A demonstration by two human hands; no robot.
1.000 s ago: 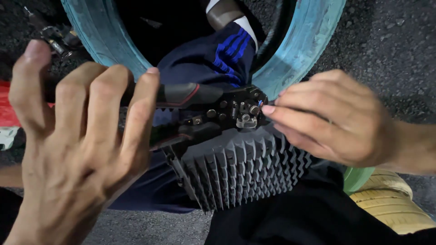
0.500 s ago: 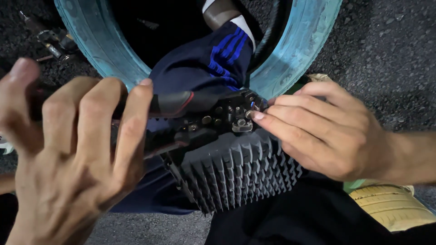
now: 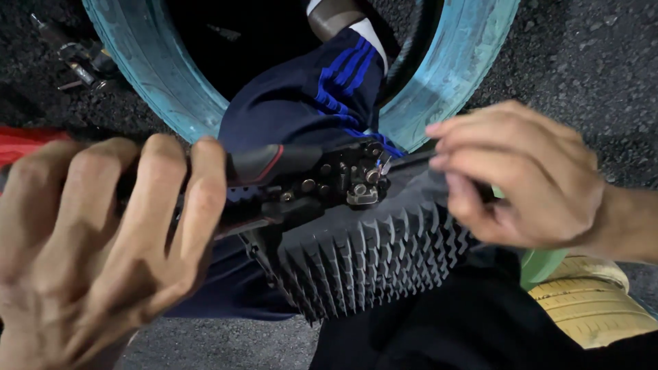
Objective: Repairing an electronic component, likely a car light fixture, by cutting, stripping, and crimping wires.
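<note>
My left hand (image 3: 103, 240) grips the black, red-striped handles of a crimping tool (image 3: 301, 181) whose jaws point right at mid frame. Thin coloured wires (image 3: 382, 161) stick out at the jaw tip. Under the jaws lies a dark grey finned metal block (image 3: 370, 260), resting on my lap. My right hand (image 3: 521, 178) hovers just right of the jaws with its fingers curled together; whether it pinches a wire I cannot see.
A light blue painted tyre (image 3: 466, 62) lies on the asphalt ahead, with a leg in dark blue striped trousers (image 3: 308, 96) inside it. A yellow painted tyre (image 3: 589, 301) sits at the lower right. Small metal tools (image 3: 75, 58) lie at the upper left.
My right hand has drawn back to the right, off the tool's jaws, which it touched before. My left hand stays clenched on the handles.
</note>
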